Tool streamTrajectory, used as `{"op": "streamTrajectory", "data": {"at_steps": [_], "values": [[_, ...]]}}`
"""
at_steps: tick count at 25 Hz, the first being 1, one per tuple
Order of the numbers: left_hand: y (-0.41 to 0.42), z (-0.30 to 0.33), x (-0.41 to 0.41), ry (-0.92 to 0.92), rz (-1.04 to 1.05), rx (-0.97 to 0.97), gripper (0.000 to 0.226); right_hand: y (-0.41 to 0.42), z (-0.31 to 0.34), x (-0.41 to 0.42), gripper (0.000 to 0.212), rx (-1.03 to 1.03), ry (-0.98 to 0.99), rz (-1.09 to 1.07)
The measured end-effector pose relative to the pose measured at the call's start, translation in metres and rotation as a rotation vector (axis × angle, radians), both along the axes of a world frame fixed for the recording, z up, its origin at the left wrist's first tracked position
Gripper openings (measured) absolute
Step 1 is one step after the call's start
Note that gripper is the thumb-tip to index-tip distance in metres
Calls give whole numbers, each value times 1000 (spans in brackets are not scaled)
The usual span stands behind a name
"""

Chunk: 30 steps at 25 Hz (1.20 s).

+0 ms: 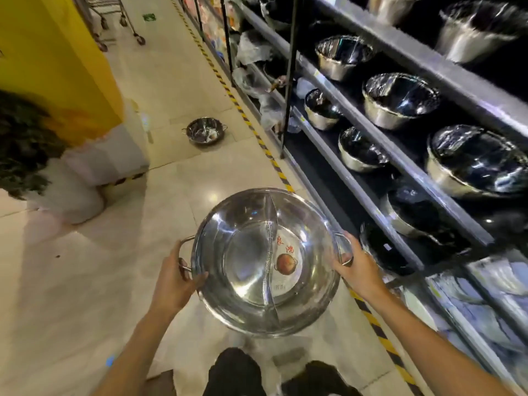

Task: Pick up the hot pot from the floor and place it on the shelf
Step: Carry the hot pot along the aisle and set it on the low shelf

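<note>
A large shiny steel hot pot (pixel 248 261) with a curved divider and a round label inside is held in the air above the floor, in front of me. My left hand (pixel 175 281) grips its left wire handle and rim. My right hand (pixel 357 267) grips the right handle. The dark shelf (pixel 368 192) runs along the right side, its levels lined with steel pots and bowls. A second, smaller steel pot (pixel 205 130) stands on the floor farther ahead in the aisle.
A yellow-and-black striped line (pixel 268 154) marks the floor along the shelf base. A yellow pillar (pixel 54 58) and white sacks (pixel 94 167) stand on the left. Cart wheels (pixel 134 32) show at the far end. My legs (pixel 237 372) are below the pot.
</note>
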State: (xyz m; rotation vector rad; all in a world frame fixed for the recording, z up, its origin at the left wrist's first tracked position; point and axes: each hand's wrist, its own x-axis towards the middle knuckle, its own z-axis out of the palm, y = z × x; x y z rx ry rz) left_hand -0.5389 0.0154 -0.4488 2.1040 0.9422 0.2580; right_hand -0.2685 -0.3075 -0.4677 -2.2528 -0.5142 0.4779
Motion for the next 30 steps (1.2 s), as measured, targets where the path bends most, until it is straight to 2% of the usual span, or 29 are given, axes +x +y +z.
{"op": "streamTrajectory", "data": {"at_steps": [3, 7, 15, 20, 23, 25, 30], "values": [[55, -4, 73, -10, -157, -20, 84, 21, -5, 29, 73, -48, 20, -121], [103, -18, 177, 50, -302, -3, 84, 34, -20, 76, 73, -42, 48, -285], [146, -103, 368, 244, -323, -9, 88, 71, -104, 231, 86, -134, 190, -337], [163, -200, 444, 338, -258, -52, 96, 88, -211, 301, 84, -136, 313, -387], [178, -279, 479, 394, -263, -56, 97, 103, -294, 323, 88, -159, 246, -407], [187, -334, 498, 409, -288, -60, 97, 110, -348, 327, 89, -130, 247, -484], [200, -447, 523, 422, -355, -75, 96, 122, -468, 312, 78, 8, 291, -663]]}}
